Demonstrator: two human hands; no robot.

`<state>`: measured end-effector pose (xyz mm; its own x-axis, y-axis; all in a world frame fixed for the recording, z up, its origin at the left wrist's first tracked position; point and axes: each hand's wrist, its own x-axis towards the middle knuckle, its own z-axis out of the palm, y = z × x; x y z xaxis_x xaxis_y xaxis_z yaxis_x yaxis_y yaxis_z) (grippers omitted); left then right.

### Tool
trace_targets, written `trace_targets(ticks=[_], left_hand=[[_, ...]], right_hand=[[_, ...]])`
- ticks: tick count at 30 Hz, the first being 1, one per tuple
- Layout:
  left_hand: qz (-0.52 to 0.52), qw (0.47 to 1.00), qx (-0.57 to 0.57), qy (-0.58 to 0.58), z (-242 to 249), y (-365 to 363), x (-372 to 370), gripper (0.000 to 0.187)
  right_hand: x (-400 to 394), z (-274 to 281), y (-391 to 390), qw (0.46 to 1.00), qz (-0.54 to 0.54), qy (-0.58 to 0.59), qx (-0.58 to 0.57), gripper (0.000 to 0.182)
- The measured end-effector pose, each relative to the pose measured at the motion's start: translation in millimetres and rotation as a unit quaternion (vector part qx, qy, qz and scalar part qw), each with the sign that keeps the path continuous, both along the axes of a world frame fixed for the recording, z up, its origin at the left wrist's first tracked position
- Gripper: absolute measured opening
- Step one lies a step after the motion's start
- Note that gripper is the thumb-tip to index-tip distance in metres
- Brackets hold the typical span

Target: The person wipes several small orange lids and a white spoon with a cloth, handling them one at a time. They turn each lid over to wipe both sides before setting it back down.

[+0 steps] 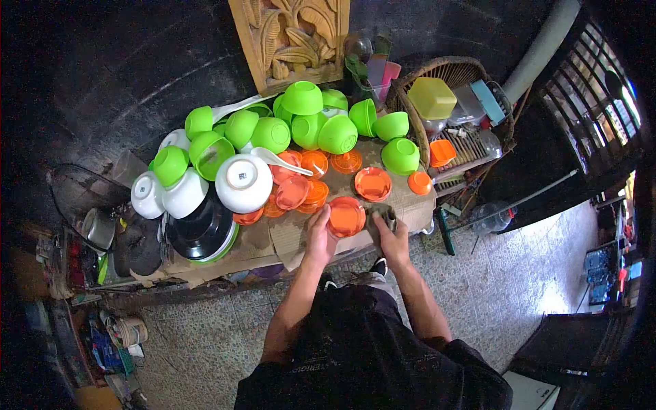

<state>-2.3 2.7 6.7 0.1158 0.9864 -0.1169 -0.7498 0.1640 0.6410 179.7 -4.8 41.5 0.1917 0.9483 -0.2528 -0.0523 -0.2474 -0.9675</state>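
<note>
Near the table's front edge, my left hand (320, 236) grips an orange dish (346, 217) by its left side. My right hand (393, 236) is just right of the dish, its fingers closed around a small dark, crumpled item (390, 219) that looks like a cloth. Another orange dish (373, 184) lies on the cardboard (263, 240) beyond my hands. More orange dishes (292, 193) lie grouped to the left, and a small orange cup (419, 182) is at the right. Green bowls (338, 134) are piled behind them.
White bowls (243, 183), one with a white spoon (281, 161) over it, and a black bowl (200, 229) stand at the left. A wicker basket (408, 102) of containers is at the back right. A carved wooden panel (294, 41) leans on the wall.
</note>
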Motion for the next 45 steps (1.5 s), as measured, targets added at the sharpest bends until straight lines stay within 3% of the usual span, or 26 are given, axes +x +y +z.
trace_targets(ticks=[1,3,4,5,7,8,11,13,21,24,26,33,35,39,45], left_hand=[[0.012,1.0,-0.001,0.007,-1,1,2,0.049],[0.028,0.999,-0.03,0.006,-3,2,7,0.048],[0.047,0.997,-0.058,0.007,-3,2,9,0.047],[0.043,0.997,-0.058,0.008,-4,3,9,0.047],[0.008,0.999,-0.04,-0.015,-9,5,8,0.043],[0.007,0.999,-0.04,-0.014,-8,4,9,0.043],[0.051,0.996,-0.067,0.021,-12,1,9,0.037],[0.075,0.997,0.001,0.028,-21,5,8,0.039],[0.091,0.993,-0.062,0.028,-26,7,15,0.033],[0.112,0.991,-0.064,0.035,-15,6,19,0.033],[0.049,0.995,-0.083,-0.013,-3,3,14,0.035],[0.002,0.998,-0.055,-0.015,1,-3,6,0.039],[0.046,0.997,-0.065,-0.01,-34,3,7,0.034],[0.078,0.995,-0.065,0.0,-14,-2,7,0.032],[0.071,0.993,-0.089,-0.012,-5,0,5,0.033]], right_hand=[[-1,6,2,1.0,-0.002,-0.001,0.0,0.029],[-4,17,1,0.988,-0.026,-0.113,0.104,0.025],[-2,1,7,0.968,0.002,-0.185,0.169,0.031],[-1,-4,8,0.968,-0.002,-0.185,0.167,0.031],[-15,14,8,0.867,0.054,-0.369,0.332,0.043],[-24,19,7,0.859,0.082,-0.385,0.326,0.058],[-46,11,2,0.843,0.147,-0.411,0.314,0.06],[-50,8,2,0.829,0.165,-0.412,0.34,0.063],[-10,1,-8,0.799,0.256,-0.411,0.357,0.072],[3,2,-4,0.798,0.233,-0.435,0.346,0.072],[5,5,-1,0.804,0.214,-0.436,0.342,0.071],[-20,21,15,0.822,0.141,-0.442,0.329,0.063],[-28,13,17,0.818,0.151,-0.435,0.344,0.061],[-46,13,8,0.81,0.168,-0.4,0.395,0.06],[-32,9,-16,0.811,0.212,-0.399,0.372,0.065]])
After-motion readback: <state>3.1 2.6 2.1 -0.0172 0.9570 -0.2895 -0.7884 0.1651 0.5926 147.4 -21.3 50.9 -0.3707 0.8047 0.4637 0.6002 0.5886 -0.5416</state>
